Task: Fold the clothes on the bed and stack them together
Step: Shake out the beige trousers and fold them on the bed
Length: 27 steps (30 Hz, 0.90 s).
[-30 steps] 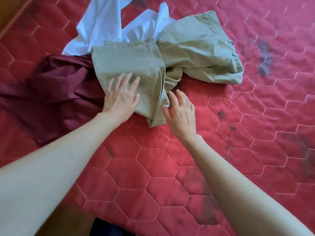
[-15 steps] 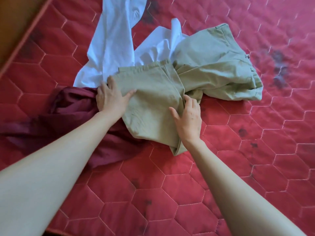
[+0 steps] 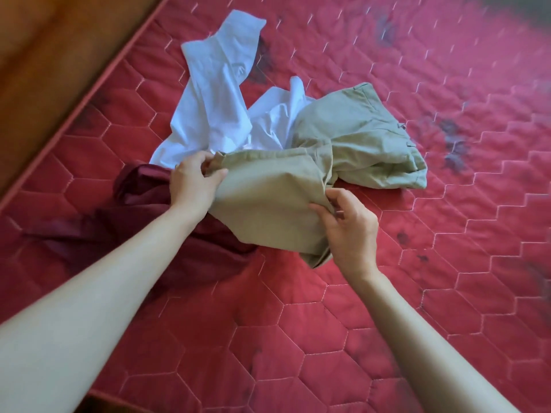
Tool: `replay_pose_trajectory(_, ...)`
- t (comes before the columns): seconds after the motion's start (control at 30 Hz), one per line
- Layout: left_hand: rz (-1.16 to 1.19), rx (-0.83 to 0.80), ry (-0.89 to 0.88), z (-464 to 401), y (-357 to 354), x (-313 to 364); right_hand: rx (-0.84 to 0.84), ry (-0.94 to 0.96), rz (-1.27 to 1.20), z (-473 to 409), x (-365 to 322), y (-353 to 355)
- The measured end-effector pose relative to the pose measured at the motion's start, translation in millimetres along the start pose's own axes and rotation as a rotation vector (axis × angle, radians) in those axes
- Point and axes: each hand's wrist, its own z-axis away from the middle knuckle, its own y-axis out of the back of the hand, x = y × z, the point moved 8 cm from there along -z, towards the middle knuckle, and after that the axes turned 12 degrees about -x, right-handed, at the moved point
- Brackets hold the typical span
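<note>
Crumpled khaki trousers (image 3: 298,186) lie in the middle of the red quilted bed (image 3: 328,338). My left hand (image 3: 193,183) grips the left edge of their near folded part, thumb on top. At the right seam of that part, my right hand (image 3: 348,231) pinches the cloth between thumb and fingers. A white shirt (image 3: 214,108) lies bunched behind the trousers, partly under them. A dark maroon garment (image 3: 125,222) spreads out to the left, under my left forearm and under the trousers' edge.
The bed's left edge (image 3: 89,93) runs diagonally at the upper left, with brown floor (image 3: 44,40) beyond it. Dark stains (image 3: 453,141) mark the quilt to the right of the clothes. Bare red quilt stretches in front and to the right.
Both hands went from lying flat on the khaki trousers to gripping their edges. The near part of the trousers has lifted a little. The camera view has shifted back.
</note>
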Motion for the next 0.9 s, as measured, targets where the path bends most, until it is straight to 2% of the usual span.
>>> replay_pose_trajectory(0.1, 0.106, -0.018, -0.107, 49, 3, 34, 0.075, 0.128, -0.019, 31, -29, 48)
replay_pose_trajectory(0.2, 0.168, 0.056, -0.234, 110, 16, 73, 0.164, 0.208, -0.075, 65, -51, 103)
replay_pose_trajectory(0.33, 0.278, 0.138, -0.334, 204, 34, 128, 0.283, 0.262, -0.095, 110, -81, 191)
replay_pose_trajectory(0.47, 0.366, 0.151, -0.385, 296, 42, 180, 0.374, 0.283, -0.143, 165, -102, 281)
replay_pose_trajectory(0.63, 0.526, 0.030, -0.356, 384, 12, 221, 0.410, 0.139, -0.143, 247, -84, 365)
replay_pose_trajectory(0.8, 0.501, -0.141, -0.353, 442, -40, 267, 0.420, -0.050, -0.182, 315, -46, 430)
replay_pose_trajectory(0.9, 0.275, -0.197, -0.464, 464, -62, 313, 0.411, -0.096, -0.133, 329, -37, 465)
